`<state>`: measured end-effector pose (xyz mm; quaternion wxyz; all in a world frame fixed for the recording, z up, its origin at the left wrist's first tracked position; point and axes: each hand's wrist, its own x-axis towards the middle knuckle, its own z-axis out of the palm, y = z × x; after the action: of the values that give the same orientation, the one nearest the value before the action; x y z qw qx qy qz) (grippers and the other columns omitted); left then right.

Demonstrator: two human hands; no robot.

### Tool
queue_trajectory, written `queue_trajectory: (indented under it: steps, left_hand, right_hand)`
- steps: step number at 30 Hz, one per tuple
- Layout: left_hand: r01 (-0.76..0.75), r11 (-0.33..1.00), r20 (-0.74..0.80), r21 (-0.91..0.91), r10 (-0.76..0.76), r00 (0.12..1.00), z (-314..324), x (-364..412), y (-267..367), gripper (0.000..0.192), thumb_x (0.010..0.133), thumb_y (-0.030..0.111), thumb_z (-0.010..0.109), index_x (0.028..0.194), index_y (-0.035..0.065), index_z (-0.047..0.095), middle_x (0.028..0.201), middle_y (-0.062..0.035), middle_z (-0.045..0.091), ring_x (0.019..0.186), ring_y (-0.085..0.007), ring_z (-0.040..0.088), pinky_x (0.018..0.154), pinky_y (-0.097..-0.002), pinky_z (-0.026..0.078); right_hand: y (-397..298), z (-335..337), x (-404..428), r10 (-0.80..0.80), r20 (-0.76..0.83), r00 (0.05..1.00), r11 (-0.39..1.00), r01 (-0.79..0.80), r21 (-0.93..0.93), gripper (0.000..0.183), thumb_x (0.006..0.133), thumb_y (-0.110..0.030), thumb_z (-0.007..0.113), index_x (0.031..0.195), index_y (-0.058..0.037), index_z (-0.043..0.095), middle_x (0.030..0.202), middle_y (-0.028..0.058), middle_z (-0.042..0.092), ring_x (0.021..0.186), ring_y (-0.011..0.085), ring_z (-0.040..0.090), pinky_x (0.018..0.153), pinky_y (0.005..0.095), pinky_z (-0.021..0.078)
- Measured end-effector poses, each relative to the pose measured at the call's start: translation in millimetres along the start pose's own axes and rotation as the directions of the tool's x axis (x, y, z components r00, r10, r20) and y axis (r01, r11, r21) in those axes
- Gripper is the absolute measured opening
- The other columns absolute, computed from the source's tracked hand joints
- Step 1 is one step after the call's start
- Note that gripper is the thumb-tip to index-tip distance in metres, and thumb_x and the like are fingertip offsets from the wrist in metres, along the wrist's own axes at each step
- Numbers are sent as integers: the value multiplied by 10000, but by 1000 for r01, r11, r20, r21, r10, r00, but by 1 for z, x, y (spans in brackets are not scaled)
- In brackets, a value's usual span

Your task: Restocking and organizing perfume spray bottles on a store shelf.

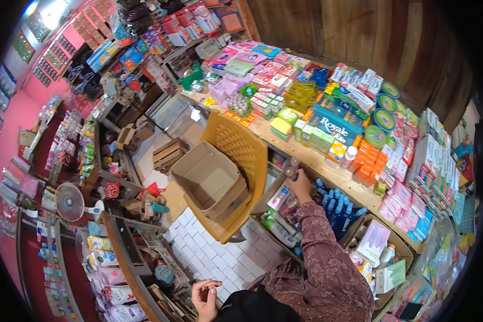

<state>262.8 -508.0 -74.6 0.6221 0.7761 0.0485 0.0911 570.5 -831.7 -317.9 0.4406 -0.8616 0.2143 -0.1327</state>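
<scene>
My right hand [300,185] is closed on small brown-capped bottles [292,167], at the front edge of the wooden table. Below it an open cardboard box [261,221] holds white and green bottles and other packs. Beside my right sleeve stand several blue bottles [340,207] with light blue caps. At the bottom of the view, my left hand [206,298] is raised over the floor, fingers loosely curled and apart, with nothing in it.
An empty cardboard box [209,181] rests on a yellow plastic chair [257,161]. Packaged goods cover the wooden table [265,133]. Another carton [404,241] of bottles and boxes is at right. A fan [69,202] and stocked shelves are at left, a wooden crate [168,155] beyond the chair.
</scene>
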Motion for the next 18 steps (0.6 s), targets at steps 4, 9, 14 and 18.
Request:
queue_trajectory:
  steps: [4, 9, 14, 18]
  left_hand:
    - [-1, 999, -83, 33, 3, 997, 0, -1, 8, 233, 908, 92, 547, 1120, 27, 475, 887, -120, 632, 868, -193, 603, 782, -314, 454]
    - [25, 999, -84, -34, -27, 996, 7, 14, 12, 263, 903, 70, 539, 1151, 20, 469, 916, -120, 626, 892, -193, 593, 827, -322, 449]
    - [7, 978, 167, 210, -43, 985, 33, 43, 7, 583, 793, 56, 678, 1303, 12, 399, 1194, -143, 551, 1080, -230, 550, 968, -359, 398]
    - [-133, 953, 339, 270, 35, 940, 69, 61, 15, 713, 771, 96, 725, 1362, 18, 333, 1250, -157, 507, 1126, -239, 526, 973, -362, 396]
  right_hand:
    - [0, 2, 0, -33, -81, 996, 998, 28, -65, 415, 674, -299, 764, 949, -93, 531, 899, 147, 636, 863, 355, 612, 713, 432, 480]
    - [-26, -45, -32, -177, -115, 978, 982, 182, 40, 342, 702, -253, 754, 936, -95, 561, 861, 105, 636, 809, 293, 620, 685, 377, 485]
    - [-111, -113, -110, -403, 236, 884, 831, 245, 499, 354, 721, -300, 766, 959, -91, 608, 831, 38, 624, 736, 137, 604, 667, 294, 495]
    - [-167, -151, -161, -569, 566, 596, 711, 12, 703, 453, 720, -213, 784, 1104, -57, 602, 1009, 59, 642, 879, 107, 583, 805, 285, 475]
